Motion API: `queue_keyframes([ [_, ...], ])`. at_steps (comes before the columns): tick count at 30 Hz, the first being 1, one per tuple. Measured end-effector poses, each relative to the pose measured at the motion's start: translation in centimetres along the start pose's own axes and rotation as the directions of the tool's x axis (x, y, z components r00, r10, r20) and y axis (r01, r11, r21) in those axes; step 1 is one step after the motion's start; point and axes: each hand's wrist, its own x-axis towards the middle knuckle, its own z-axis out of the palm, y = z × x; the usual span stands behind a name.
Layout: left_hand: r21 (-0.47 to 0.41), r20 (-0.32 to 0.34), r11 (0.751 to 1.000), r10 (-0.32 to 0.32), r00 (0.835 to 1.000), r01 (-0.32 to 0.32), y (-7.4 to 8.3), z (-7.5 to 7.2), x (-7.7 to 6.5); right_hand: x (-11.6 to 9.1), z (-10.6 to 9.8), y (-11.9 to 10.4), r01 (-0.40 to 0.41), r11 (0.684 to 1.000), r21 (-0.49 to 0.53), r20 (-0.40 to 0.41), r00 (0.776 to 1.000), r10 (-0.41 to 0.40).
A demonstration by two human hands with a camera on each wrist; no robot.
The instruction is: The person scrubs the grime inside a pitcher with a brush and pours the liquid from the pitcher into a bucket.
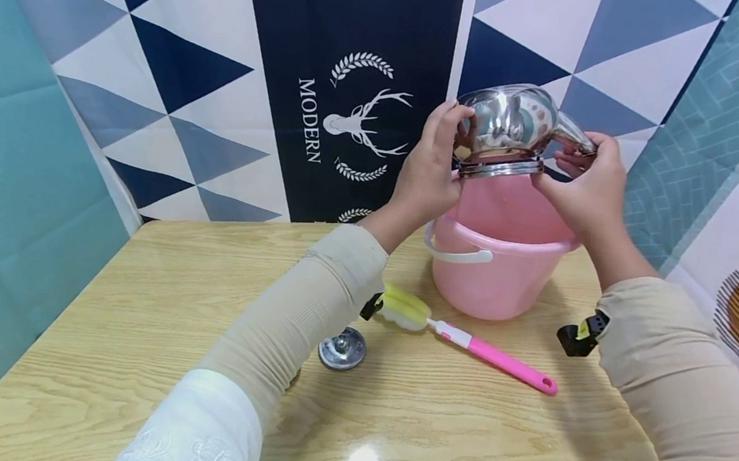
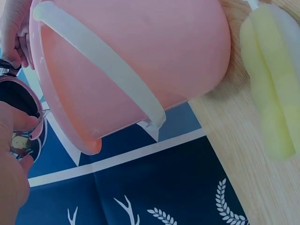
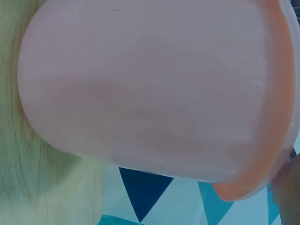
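Note:
A shiny metal teapot [image 1: 506, 124] is held up over the pink bucket [image 1: 489, 277], tipped over with its round body up and its rim down. My left hand [image 1: 431, 161] grips it on the left side, fingers on the body and thumb at the rim. My right hand [image 1: 589, 185] holds its right side, where a narrow arm juts out of the body. In the left wrist view the teapot's dark opening [image 2: 18, 93] shows beside the bucket's rim. The bucket stands upright with its white handle [image 1: 460, 256] hanging down in front.
A sponge brush [image 1: 404, 309] with a yellow head and pink handle lies on the wooden table [image 1: 453, 444] before the bucket. A round metal lid [image 1: 342, 348] with a knob lies left of it. Patterned cloth [image 1: 211, 46] hangs behind the table.

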Motion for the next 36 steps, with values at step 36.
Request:
queue_keyframes([
  [36, 0.299, 0.003, 0.948, 0.111, 0.994, -0.107, -0.8, 1.5, -1.7, -0.4, -0.3, 1.6, 0.022, 0.969, -0.245, 0.311, 0.949, 0.058],
])
